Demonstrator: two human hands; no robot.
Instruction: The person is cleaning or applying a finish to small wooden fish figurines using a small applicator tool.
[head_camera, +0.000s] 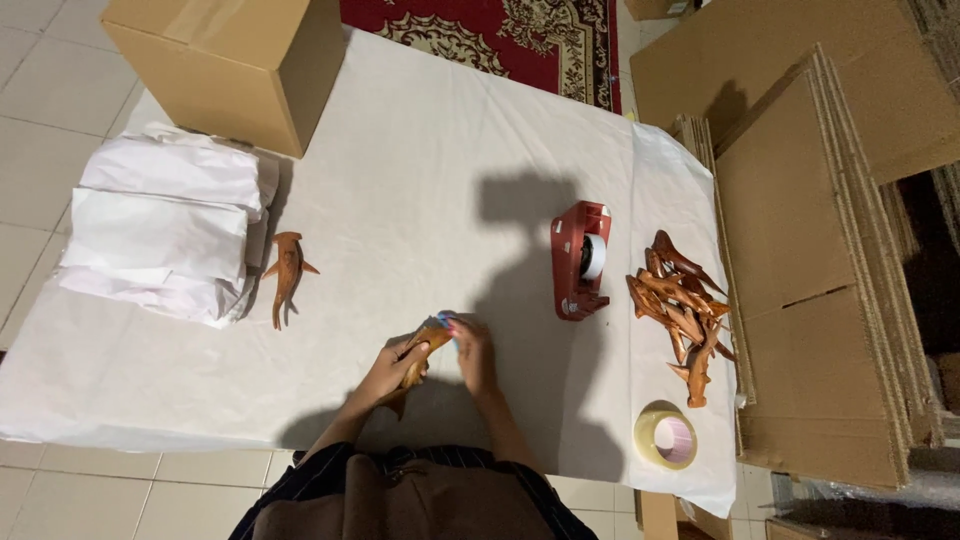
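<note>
Both hands, left hand (392, 366) and right hand (472, 345), close their fingers round a wooden shark carving (422, 350); light, rigid, with seemingly breakable fins, best held mid-body

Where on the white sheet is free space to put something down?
Bare: the wide middle of the white paper sheet, between the brown cardboard box and red tape dispenser. Crowded: right edge, with the pile of brown wooden fish carvings and clear tape roll.

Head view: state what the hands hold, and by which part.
Both hands hold one brown wooden fish figure: the left hand around its lower body, the right hand at its upper end. The exact fingertip grip cannot be told.
</note>
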